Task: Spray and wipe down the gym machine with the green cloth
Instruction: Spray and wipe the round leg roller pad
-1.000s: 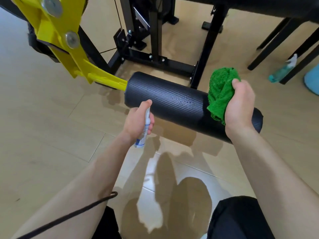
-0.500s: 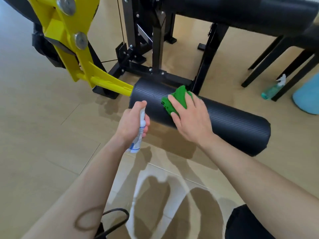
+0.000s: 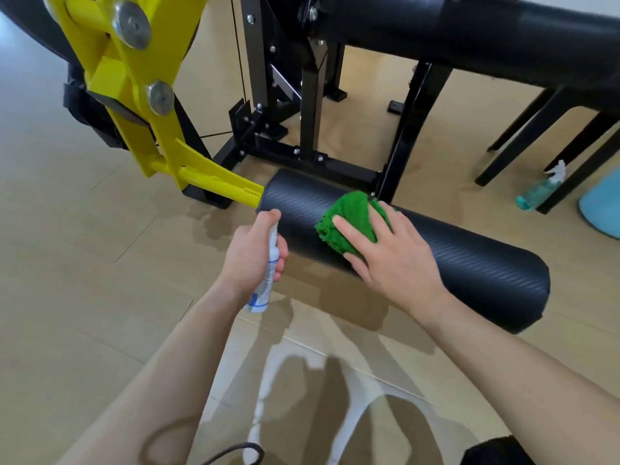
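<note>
A black padded roller [image 3: 469,263] of the gym machine lies across the middle, fixed to a yellow lever arm [image 3: 141,105]. My right hand [image 3: 392,253] presses a bunched green cloth [image 3: 349,216] flat against the roller's left half, fingers spread and straight. My left hand [image 3: 251,253] grips a small white spray bottle [image 3: 266,280] just in front of the roller's left end, the thumb on its top.
The machine's black frame [image 3: 308,156] stands behind the roller, with a second black pad [image 3: 469,35] above right. Black chair legs [image 3: 543,129], a teal spray bottle [image 3: 540,189] and a light blue object [image 3: 600,206] sit at the right. A black cord [image 3: 235,453] hangs near my left forearm.
My right hand carried the cloth from the roller's right part to its left half and flattened on it, then slid slightly right. The left hand kept hold of the bottle.
</note>
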